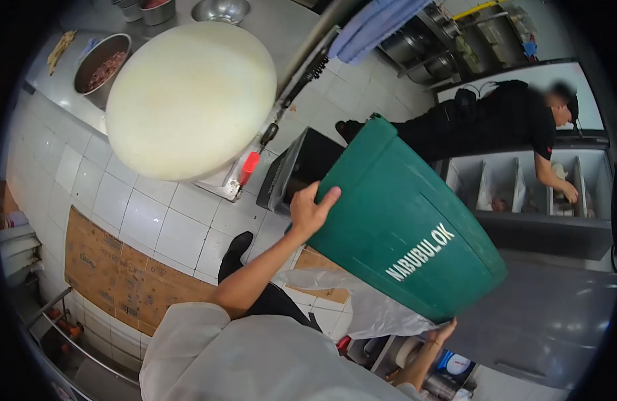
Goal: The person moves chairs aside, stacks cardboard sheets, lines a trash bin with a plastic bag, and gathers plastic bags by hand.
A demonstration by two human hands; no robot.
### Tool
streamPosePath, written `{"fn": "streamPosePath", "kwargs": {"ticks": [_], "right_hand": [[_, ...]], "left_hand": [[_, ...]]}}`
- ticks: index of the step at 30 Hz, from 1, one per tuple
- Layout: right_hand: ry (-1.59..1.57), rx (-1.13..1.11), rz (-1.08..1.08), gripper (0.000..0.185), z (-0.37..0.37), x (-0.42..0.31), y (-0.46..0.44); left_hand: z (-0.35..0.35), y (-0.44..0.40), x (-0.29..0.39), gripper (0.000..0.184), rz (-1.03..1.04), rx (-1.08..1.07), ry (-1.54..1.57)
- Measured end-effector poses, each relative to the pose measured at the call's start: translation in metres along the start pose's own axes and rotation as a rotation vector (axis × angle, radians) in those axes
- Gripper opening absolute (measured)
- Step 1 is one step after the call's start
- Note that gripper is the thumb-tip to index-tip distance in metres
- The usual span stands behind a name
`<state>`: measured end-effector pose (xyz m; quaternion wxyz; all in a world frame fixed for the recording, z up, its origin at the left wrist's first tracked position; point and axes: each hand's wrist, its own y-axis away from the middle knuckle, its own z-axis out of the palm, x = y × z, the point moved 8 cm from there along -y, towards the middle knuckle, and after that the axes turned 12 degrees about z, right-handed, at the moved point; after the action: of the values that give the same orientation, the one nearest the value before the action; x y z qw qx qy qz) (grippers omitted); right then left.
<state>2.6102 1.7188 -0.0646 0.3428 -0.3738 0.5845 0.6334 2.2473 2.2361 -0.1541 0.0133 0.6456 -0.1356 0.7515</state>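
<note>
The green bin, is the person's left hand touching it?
Touching: the head view shows the left hand at the green bin's edge, its thumb lying against the outside.

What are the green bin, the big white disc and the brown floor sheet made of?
Green bin: likely moulded plastic, satin, with smooth walls and a thick lip.
Big white disc: perhaps plastic, matte; no clear grain shows, though that's uncertain.
Brown floor sheet: probably cardboard, dull, with box-style printing.

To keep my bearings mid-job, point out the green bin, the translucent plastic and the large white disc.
Green bin (392, 214), head view: its side wall.
Translucent plastic (372, 311), head view: its crumpled middle.
Large white disc (191, 100), head view: centre of its face.
</note>
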Motion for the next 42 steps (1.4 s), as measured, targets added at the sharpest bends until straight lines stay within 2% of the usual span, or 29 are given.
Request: {"fn": "streamPosePath", "kwargs": {"ticks": [3,5,7,8,9,10,11,14,16,18,20,21,23,28,30,32,33,34,35,37,38,39,40,41,42], "right_hand": [[-0.062,0.026,-0.038,0.046,-0.055,-0.028,0.027],[-0.118,0.162,-0.1,0.045,-0.073,-0.044,0.06],[-0.157,0.142,-0.095,0.045,-0.109,-0.047,0.068],[-0.181,0.152,-0.07,0.045,-0.119,-0.044,0.075],[-0.205,0.164,-0.047,0.046,-0.133,-0.041,0.083],[-0.206,0.203,-0.073,0.053,-0.154,-0.034,0.082],[-0.251,0.226,-0.029,0.056,-0.173,-0.018,0.081],[-0.35,0.31,0.026,0.065,-0.253,0.04,0.069],[-0.583,0.401,-0.028,0.057,-0.264,0.083,0.082],[-0.634,0.409,0.0,0.056,-0.273,0.12,0.087],[-0.685,0.432,0.013,0.054,-0.28,0.155,0.099],[-0.702,0.442,0.022,0.053,-0.283,0.169,0.105],[-0.73,0.454,0.043,0.052,-0.282,0.194,0.113],[-0.72,0.471,0.1,0.048,-0.292,0.25,0.135],[-0.637,0.429,0.155,0.047,-0.302,0.268,0.136],[-0.513,0.385,0.194,0.045,-0.328,0.284,0.156],[-0.44,0.374,0.212,0.045,-0.343,0.293,0.163],[-0.342,0.488,0.202,0.04,-0.359,0.294,0.179],[-0.241,0.604,0.202,0.036,-0.374,0.295,0.195],[-0.368,0.654,0.223,0.036,-0.373,0.287,0.229],[-0.377,0.651,0.217,0.036,-0.36,0.276,0.25],[-0.408,0.735,0.182,0.037,-0.346,0.263,0.27],[-0.441,0.819,0.144,0.038,-0.35,0.255,0.279],[-0.455,0.828,0.131,0.038,-0.366,0.257,0.285],[-0.438,0.73,0.142,0.039,-0.382,0.267,0.276]], "left_hand": [[0.027,0.026,0.036,0.042,-0.016,-0.069,0.152],[0.04,0.039,0.059,0.04,-0.008,-0.112,0.191],[0.054,0.052,0.091,0.041,0.029,-0.217,0.265],[0.057,0.058,0.107,0.041,0.11,-0.172,0.293],[0.06,0.065,0.117,0.041,0.104,-0.199,0.311],[0.063,0.073,0.138,0.04,0.213,-0.291,0.259],[0.067,0.08,0.159,0.04,0.328,-0.385,0.218],[0.071,0.097,0.211,0.048,0.48,-0.513,0.283],[0.07,0.109,0.238,0.047,0.554,-0.57,0.348],[0.068,0.117,0.259,0.047,0.599,-0.617,0.412],[0.064,0.13,0.281,0.046,0.764,-0.696,0.412],[0.066,0.135,0.285,0.046,0.766,-0.738,0.45],[0.064,0.144,0.299,0.046,0.916,-0.736,0.464],[0.074,0.153,0.318,0.043,0.99,-0.853,0.503],[0.087,0.149,0.32,0.038,0.952,-0.868,0.549],[0.109,0.154,0.313,0.036,0.925,-0.854,0.464],[0.125,0.157,0.308,0.036,0.904,-0.84,0.428],[0.146,0.16,0.304,0.041,0.884,-0.763,0.445],[0.171,0.167,0.295,0.041,0.873,-0.792,0.416],[0.221,0.189,0.279,0.044,0.814,-0.771,0.397],[0.25,0.21,0.267,0.043,0.801,-0.838,0.356],[0.273,0.232,0.256,0.043,0.816,-0.841,0.368],[0.303,0.264,0.241,0.042,0.883,-0.945,0.261],[0.327,0.296,0.225,0.041,0.943,-1.049,0.153],[0.345,0.33,0.205,0.041,0.997,-1.134,0.089]]}}
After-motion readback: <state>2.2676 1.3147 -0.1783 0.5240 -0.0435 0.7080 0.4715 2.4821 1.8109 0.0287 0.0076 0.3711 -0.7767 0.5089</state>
